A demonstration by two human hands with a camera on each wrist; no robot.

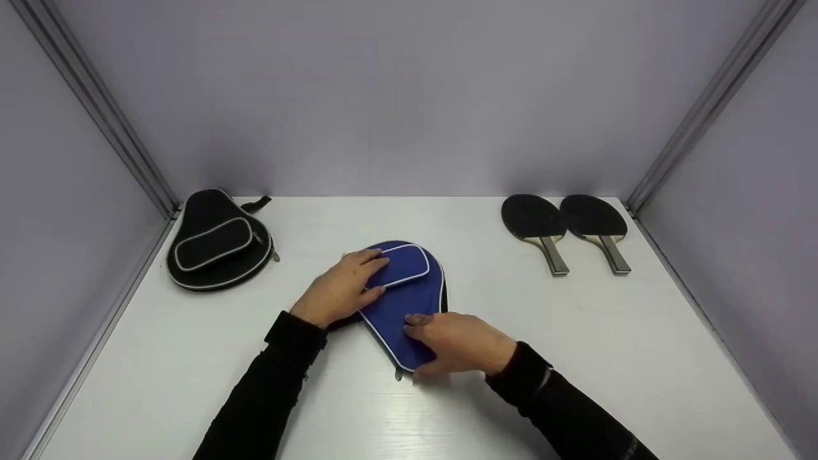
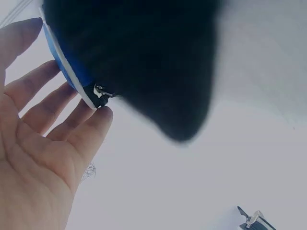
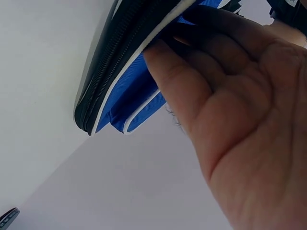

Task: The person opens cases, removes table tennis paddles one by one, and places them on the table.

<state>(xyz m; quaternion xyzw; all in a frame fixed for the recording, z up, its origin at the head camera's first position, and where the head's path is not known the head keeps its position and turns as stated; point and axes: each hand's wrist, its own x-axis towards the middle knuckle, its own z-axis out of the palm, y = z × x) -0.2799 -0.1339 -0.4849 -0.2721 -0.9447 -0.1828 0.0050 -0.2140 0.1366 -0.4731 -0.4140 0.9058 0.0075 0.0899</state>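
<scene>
A blue paddle case [image 1: 399, 310] with white piping lies on the white table, its narrow end toward me. My left hand [image 1: 342, 287] rests on its wide part, fingertips on the small raised pocket [image 1: 409, 265]. My right hand [image 1: 463, 342] lays its fingers on the narrow end, the thumb beside the lower edge. In the right wrist view, those fingers stretch over the blue face next to the black zipper side [image 3: 108, 72]. A metal zipper pull [image 2: 103, 92] shows close to my left fingertips in the left wrist view, where a blurred dark shape covers much of the case.
A black paddle case [image 1: 217, 246] with pale piping and a strap lies at the back left. Two black table tennis paddles [image 1: 533, 217] [image 1: 594, 217] lie side by side at the back right, handles toward me. Grey walls [image 1: 409, 96] enclose the table [image 1: 409, 421] on three sides.
</scene>
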